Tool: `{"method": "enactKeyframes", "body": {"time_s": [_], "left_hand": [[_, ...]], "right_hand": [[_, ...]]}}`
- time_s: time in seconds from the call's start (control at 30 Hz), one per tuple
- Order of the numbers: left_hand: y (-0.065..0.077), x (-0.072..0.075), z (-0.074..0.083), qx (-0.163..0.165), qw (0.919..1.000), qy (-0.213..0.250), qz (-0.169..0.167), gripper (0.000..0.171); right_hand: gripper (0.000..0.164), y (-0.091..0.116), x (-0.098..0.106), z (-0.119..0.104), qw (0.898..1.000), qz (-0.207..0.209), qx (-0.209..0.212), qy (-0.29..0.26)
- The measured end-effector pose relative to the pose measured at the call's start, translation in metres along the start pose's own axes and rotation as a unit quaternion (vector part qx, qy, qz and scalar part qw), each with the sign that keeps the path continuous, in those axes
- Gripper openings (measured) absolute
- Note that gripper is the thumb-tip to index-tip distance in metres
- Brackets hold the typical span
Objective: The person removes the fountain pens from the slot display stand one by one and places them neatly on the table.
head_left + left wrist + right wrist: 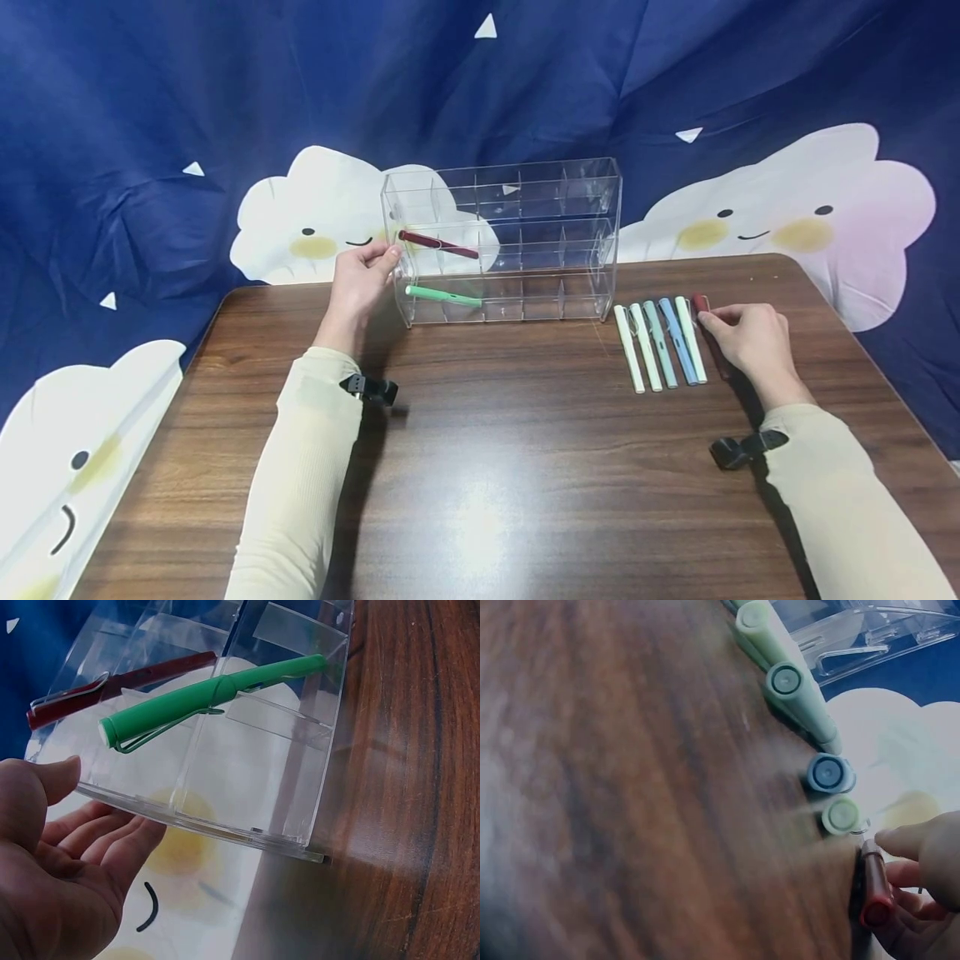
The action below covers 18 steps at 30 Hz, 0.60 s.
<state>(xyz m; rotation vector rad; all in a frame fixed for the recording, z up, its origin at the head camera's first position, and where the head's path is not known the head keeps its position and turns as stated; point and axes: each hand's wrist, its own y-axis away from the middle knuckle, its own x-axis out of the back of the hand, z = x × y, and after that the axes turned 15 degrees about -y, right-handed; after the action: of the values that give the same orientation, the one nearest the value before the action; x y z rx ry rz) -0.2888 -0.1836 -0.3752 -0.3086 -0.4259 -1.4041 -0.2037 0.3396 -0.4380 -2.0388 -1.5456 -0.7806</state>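
Observation:
A clear acrylic organizer (498,271) with several tiers of compartments stands at the table's back. My left hand (362,279) grips its left side wall, thumb at the front and fingers behind in the left wrist view. Inside, a dark red pen (438,243) lies slanted across the middle tier, and a green pen (165,712) slants across the lowest tier. To the organizer's right, my right hand (750,337) pinches another dark red pen (875,889) between thumb and fingers, at the right end of a row of pens. Its lower end is by the tabletop.
Beside that pen lie several pens side by side: white (628,348), pale yellow (646,346), teal (659,343), blue (678,341) and pale green (691,340). The wooden table (525,467) meets a blue curtain (315,75) with cloud prints behind the organizer.

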Motion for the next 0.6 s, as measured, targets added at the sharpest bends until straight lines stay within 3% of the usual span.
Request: {"method": "enactKeyframes", "body": {"time_s": [0.17, 0.4, 0.6], "left_hand": [[-0.001, 0.000, 0.001, 0.005, 1.0000, 0.003, -0.003, 0.044], [-0.002, 0.000, 0.001, 0.003, 0.9999, -0.010, -0.006, 0.044], [-0.001, 0.001, 0.001, 0.002, 1.0000, -0.006, -0.003, 0.043]], "right_hand": [[0.054, 0.004, 0.004, 0.002, 1.000, -0.001, 0.008, 0.003], [0.047, 0.016, 0.007, 0.001, 0.997, 0.040, 0.057, -0.025], [0.044, 0.023, 0.007, -0.012, 0.995, 0.063, 0.065, -0.049]]}}
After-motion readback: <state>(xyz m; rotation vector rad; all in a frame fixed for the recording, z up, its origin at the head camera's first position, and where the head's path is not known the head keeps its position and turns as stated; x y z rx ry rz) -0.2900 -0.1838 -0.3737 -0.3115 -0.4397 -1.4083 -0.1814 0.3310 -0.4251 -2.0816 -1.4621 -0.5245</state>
